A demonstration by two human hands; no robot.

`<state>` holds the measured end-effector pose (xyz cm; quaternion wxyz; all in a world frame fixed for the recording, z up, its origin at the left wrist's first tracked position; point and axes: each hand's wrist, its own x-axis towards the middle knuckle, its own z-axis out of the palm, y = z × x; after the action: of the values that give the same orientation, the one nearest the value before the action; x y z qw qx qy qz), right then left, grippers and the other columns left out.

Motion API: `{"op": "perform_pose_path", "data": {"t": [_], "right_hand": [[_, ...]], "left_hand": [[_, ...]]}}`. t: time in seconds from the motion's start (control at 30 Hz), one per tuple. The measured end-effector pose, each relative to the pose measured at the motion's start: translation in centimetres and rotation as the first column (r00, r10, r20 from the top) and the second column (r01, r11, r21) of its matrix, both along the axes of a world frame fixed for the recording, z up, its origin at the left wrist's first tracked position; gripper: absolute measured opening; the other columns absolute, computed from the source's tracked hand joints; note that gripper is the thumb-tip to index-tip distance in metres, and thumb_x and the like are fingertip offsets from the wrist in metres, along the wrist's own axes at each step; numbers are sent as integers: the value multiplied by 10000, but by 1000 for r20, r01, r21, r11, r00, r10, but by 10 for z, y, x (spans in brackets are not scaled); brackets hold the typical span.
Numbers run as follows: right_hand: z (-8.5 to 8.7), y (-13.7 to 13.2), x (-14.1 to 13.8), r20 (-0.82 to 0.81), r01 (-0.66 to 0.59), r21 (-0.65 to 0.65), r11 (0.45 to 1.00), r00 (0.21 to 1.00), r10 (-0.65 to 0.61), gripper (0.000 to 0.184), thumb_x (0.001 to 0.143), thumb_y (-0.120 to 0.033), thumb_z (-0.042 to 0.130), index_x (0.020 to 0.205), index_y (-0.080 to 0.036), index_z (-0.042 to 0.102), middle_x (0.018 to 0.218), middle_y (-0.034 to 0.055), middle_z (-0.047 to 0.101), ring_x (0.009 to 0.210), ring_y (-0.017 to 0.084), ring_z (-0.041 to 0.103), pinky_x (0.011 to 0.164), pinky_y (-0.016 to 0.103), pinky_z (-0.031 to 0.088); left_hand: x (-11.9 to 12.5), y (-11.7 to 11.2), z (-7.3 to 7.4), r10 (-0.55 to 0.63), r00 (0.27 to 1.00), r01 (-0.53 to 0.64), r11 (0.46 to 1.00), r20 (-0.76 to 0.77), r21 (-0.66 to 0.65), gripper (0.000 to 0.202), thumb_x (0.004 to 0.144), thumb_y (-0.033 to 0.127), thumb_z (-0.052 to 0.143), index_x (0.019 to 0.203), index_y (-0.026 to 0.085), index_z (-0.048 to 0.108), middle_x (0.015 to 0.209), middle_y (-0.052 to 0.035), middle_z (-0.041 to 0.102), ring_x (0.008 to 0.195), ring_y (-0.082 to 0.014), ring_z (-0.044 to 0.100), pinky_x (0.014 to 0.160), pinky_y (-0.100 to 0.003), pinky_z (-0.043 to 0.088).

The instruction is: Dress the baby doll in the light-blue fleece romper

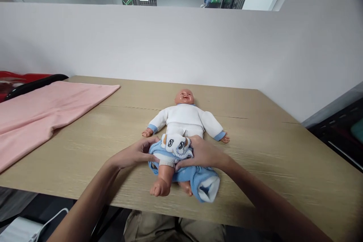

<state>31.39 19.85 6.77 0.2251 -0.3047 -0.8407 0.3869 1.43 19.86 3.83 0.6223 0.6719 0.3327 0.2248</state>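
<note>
A plastic baby doll in a white long-sleeved top is lying face-up at the middle of the light wood-grain desk, with its head pointing away from the person. The soft blue baby trousers are sitting at the doll's waist — one bare leg is coming out of the left opening, while the other trouser leg is lying bunched, its white lining showing at the end. A white cartoon-face patch with two black eyes is showing at the waistband front. The left hand is gripping the waistband at one hip, fingers closed on the fabric. The right hand is gripping the opposite hip — thumb low, fingers clamped on the same garment. A pink cloth is lying at the desk's left, well apart from the doll.
</note>
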Motion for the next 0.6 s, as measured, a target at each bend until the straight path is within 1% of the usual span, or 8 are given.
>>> {"op": "perform_pose_path", "data": {"t": [0.07,0.17,0.2,0.27,0.33,0.4,0.5,0.6], "right_hand": [[6,-7,5,40,23,54,998,999,-26,526,835,-589,911,1164,-207,764,1121,52,811,979,251,716,918,359,533],[8,-16,22,58,85,44,995,994,-88,417,950,-586,799,1027,-178,761,937,26,760,834,200,645,803,324,497],[5,-18,28,17,98,-8,995,995,-98,396,982,-571,765,998,-174,761,912,21,745,833,193,635,801,318,490],[-5,-21,40,-129,83,-167,982,986,-105,368,1000,-544,751,1026,-178,766,937,17,729,889,190,638,838,307,494],[-21,-22,48,-270,39,-343,939,953,-138,396,955,-572,796,1046,-188,758,937,6,702,891,180,633,833,294,508],[-36,-24,52,-358,18,-491,871,907,-221,485,889,-625,845,1118,-208,753,989,10,710,910,179,651,846,295,537],[-47,-27,49,-408,14,-602,799,854,-322,640,906,-643,830,1404,-271,681,1319,65,736,1180,221,690,1042,356,552],[-41,-32,42,-437,-23,-539,842,862,-256,652,990,-599,761,1540,-289,600,1457,86,705,1347,241,652,1163,390,506]], "left_hand": [[-3,-1,0,1,1000,-1,1000,-7,-11,520,812,435,935,1221,217,696,1191,-55,690,1190,-293,602,1042,-402,511],[-6,-2,-1,-14,999,15,1000,32,-27,650,726,490,997,1228,216,688,1203,-47,676,1182,-285,586,1018,-377,502],[-6,-2,-2,-18,999,19,1000,40,-10,642,745,539,977,1214,208,688,1186,-46,669,1143,-270,584,983,-359,501],[-6,-1,-2,-9,1000,8,997,16,72,536,883,641,837,1133,188,693,1079,-35,645,1012,-222,563,888,-321,482],[-6,-1,0,32,999,-26,985,-33,173,487,1025,664,641,1028,179,688,971,-20,601,919,-194,523,832,-306,460],[-4,-1,5,76,994,-57,972,-78,227,477,1077,635,558,979,183,676,939,-16,579,908,-195,518,827,-307,463],[2,-7,20,139,979,-90,951,-147,296,416,1055,609,617,1154,209,666,1097,-42,622,1009,-223,558,915,-344,491],[18,-12,42,193,957,-84,899,-217,431,573,990,590,735,1435,270,569,1393,-86,610,1212,-271,569,1112,-434,458]]}}
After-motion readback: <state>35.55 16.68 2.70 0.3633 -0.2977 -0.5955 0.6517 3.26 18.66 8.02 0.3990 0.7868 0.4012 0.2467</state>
